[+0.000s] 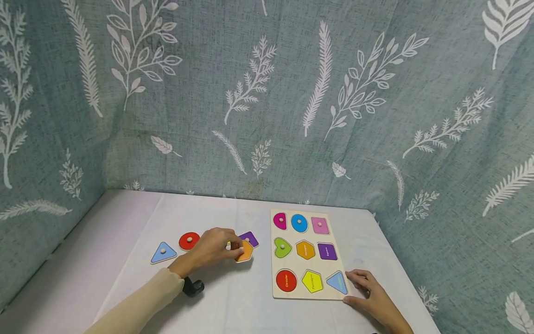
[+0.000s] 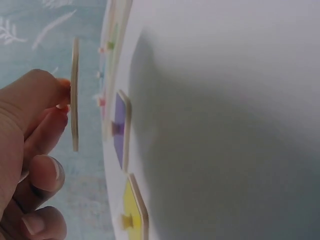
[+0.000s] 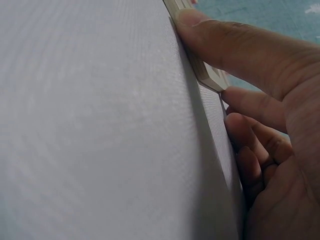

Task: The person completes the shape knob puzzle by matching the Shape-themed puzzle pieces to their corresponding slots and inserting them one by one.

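My left hand pinches an orange hexagon puzzle piece by its knob between thumb and fingers. Seen edge-on in the left wrist view, the hexagon piece is held off the table. Beyond it lie a purple square piece and a yellow piece, the latter mostly hidden by the hand in the head view. At the near right corner of the wooden shape puzzle board, my right hand holds the edges, thumb on the near side and index finger on the right side.
Left of my left hand lie a red circle piece and a light blue triangle piece. The board bears knobbed pieces in its far row, plus a green heart; several other recesses show printed names. A patterned curtain borders the white table.
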The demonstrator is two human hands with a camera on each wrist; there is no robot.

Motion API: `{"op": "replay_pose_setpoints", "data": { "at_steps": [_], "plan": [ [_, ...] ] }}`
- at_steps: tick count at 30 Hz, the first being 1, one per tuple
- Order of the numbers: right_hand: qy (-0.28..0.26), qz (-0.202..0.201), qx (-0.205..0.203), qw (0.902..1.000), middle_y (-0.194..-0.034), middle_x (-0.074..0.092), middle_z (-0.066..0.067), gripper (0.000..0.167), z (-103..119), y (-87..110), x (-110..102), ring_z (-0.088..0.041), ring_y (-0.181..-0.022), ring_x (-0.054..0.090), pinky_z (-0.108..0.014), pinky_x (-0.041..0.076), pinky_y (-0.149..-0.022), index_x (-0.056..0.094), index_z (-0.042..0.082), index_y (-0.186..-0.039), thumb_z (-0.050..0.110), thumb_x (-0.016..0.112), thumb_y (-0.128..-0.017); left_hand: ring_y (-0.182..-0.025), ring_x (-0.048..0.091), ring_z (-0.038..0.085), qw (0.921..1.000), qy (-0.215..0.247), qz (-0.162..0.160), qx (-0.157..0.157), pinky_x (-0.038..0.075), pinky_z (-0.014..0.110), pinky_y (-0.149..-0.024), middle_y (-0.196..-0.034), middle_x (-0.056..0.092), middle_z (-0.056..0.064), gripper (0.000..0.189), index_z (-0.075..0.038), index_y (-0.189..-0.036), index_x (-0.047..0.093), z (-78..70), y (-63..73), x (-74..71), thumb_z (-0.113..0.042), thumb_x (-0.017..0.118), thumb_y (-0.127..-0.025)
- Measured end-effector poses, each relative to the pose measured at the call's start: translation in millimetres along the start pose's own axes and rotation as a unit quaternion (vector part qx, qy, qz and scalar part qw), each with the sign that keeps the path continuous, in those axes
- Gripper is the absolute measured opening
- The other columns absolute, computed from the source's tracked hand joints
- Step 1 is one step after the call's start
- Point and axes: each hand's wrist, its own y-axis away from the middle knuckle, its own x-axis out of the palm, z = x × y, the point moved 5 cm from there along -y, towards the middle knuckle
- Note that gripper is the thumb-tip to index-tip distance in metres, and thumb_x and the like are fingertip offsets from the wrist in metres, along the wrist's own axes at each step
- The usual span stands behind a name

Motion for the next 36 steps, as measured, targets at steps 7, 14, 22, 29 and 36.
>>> {"op": "replay_pose_setpoints", "data": {
  "at_steps": [7,14,22,29,36],
  "plan": [
    [0.008,0.003,0.0,1.0,-0.138,0.05,-0.008,0.076,4,2.6,0,-0.023,-0.119,0.054,-0.043,0.044,-0.108,0.062,0.004,-0.14,0.036,0.091,-0.077,-0.062,0.045,-0.001,0.9996,0.006,-0.013,0.023,0.04,0.022,-0.058,-0.071,0.051,-0.021,0.013,-0.03,-0.079,0.072,-12.8,-15.9,7.7,-0.027,0.08,-0.088],
    [0.019,-0.003,-0.001,0.9998,-0.137,0.051,-0.007,0.077,5,1.7,0,-0.021,-0.117,0.054,-0.043,0.045,-0.108,0.063,0.005,-0.14,0.038,0.091,-0.076,-0.065,0.05,0.001,0.9992,0.018,-0.019,0.031,0.043,0.022,-0.06,-0.072,0.053,-0.021,0.009,-0.028,-0.081,0.074,-22.9,-29.4,13.4,-0.026,0.079,-0.088],
    [0.018,-0.003,0.002,0.9998,-0.137,0.051,-0.008,0.079,2,0.7,0,-0.021,-0.116,0.054,-0.045,0.044,-0.108,0.063,0.004,-0.139,0.039,0.092,-0.075,-0.067,0.051,0.004,0.9987,0.034,-0.009,0.036,0.044,0.023,-0.063,-0.073,0.053,-0.018,0.005,-0.024,-0.087,0.077,-30.4,-45.1,25.9,-0.027,0.079,-0.09],
    [0.013,0.001,-0.001,0.9999,-0.138,0.051,-0.008,0.076,2,1.7,1,-0.02,-0.114,0.054,-0.043,0.046,-0.106,0.063,0.005,-0.139,0.035,0.092,-0.075,-0.065,0.047,0.003,0.9991,0.032,0.011,0.025,0.042,0.022,-0.061,-0.071,0.052,-0.017,0.007,-0.02,-0.089,0.079,-33.7,-58.8,40.7,-0.027,0.08,-0.09],
    [0.009,-0.001,-0.003,1.0,-0.137,0.051,-0.007,0.076,3,0.6,1,-0.019,-0.113,0.054,-0.042,0.046,-0.106,0.064,0.005,-0.139,0.033,0.093,-0.075,-0.067,0.048,0.003,0.999,0.036,0.011,0.023,0.042,0.022,-0.062,-0.071,0.053,-0.016,0.009,-0.019,-0.091,0.079,-39.8,-71.1,53.0,-0.029,0.08,-0.091]
  ]
}}
